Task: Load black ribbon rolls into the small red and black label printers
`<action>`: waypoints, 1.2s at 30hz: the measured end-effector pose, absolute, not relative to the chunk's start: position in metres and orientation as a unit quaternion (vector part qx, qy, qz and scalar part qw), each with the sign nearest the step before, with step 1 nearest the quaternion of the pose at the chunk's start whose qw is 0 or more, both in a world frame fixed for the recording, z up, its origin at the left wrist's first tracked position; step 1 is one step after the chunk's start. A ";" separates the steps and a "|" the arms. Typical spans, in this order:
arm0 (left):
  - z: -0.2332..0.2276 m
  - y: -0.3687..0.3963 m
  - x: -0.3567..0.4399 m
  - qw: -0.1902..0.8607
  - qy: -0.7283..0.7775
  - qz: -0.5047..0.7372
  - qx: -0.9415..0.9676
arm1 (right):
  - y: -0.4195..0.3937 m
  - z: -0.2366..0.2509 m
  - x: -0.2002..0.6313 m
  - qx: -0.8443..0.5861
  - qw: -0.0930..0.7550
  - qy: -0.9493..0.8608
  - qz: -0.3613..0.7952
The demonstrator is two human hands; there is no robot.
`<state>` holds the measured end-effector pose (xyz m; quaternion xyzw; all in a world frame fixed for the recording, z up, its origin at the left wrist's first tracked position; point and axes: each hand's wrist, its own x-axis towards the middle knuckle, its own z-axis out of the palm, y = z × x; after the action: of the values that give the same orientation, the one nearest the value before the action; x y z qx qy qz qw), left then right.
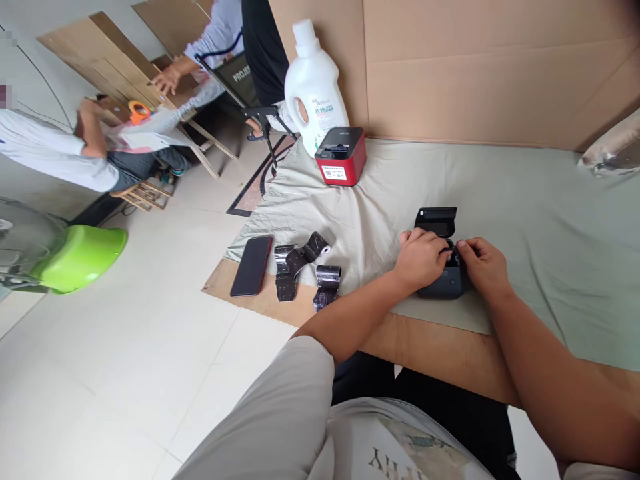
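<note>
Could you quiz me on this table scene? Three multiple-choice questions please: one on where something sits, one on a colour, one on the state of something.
1. Where does the phone lie?
A. left of the black rolls
B. on the red printer
C. under the bottle

2. What colour is the small printer beside the white bottle?
A. blue
B. red
C. yellow

3. How is the lid of the black printer between the left hand and right hand?
A. shut
B. missing
C. flipped open

Answers: 1 A, it lies at the cloth's left edge, the rolls to its right. 2 B, its body is red with a black top. 3 C, the lid stands up behind both hands.
</note>
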<state>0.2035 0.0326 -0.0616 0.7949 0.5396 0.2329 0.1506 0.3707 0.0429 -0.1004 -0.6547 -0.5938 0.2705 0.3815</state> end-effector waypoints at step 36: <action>-0.063 -0.095 -0.018 0.049 0.638 0.286 0.713 | 0.045 -0.099 0.370 -0.662 0.363 -0.583 0.301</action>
<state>-0.0181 -0.0946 -0.0633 0.7134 0.6381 0.2856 0.0489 0.3695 0.0449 -0.0988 -0.6618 -0.5825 0.3009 0.3635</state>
